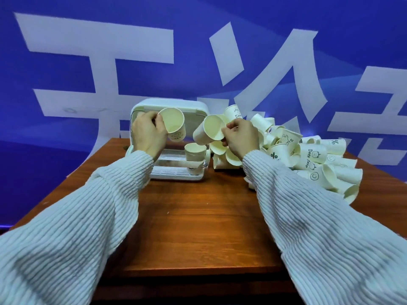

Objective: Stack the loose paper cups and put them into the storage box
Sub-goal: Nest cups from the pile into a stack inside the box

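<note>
Nearest, two ribbed sleeves (83, 216) reach over the wooden table (193, 227) toward mid-frame. The left hand (148, 134) pinches one paper cup (174, 126) by its rim, left of centre; the right hand (241, 137) grips a second cup (208, 130), mouths facing the camera, slightly apart. To nest cleanly, align one base with the other mouth and slide gently. Behind sits the open storage box (171, 106), a short stack (195, 154) inside. The loose pile (308, 155) sprawls at right.

- The left hand (148, 134) covers part of the storage box (176, 106) behind it.
- The right hand (240, 137) hides cups in the pile (308, 155) beyond it.
- Both sleeves (66, 227) run off the bottom edge.
</note>
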